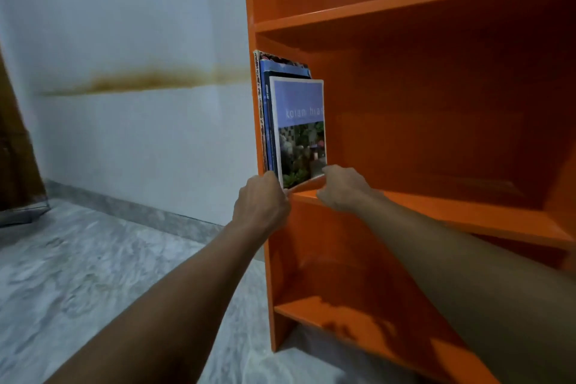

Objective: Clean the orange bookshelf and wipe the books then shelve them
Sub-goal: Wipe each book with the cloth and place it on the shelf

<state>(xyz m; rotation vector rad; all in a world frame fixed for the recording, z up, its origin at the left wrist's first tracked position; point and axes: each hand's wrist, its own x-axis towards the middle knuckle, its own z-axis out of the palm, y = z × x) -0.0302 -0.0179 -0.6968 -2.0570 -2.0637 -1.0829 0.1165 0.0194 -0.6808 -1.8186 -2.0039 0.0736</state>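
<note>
An orange bookshelf (436,9) fills the right half of the view. On its middle shelf, several thin books (265,109) stand upright against the left side panel. The frontmost is a book with a lilac cover and a garden photo (300,128), its bottom edge tilted slightly off the shelf board. My left hand (261,203) grips its lower spine corner at the shelf's front edge. My right hand (341,187) holds the book's lower right corner with thumb and fingers, resting on the shelf board.
The shelf boards above (405,6) and below (358,324) hold nothing in view. A white wall (140,134) with a brown stain lies left of the bookshelf. The floor (93,274) is grey marble. A brown object (15,159) stands at the far left.
</note>
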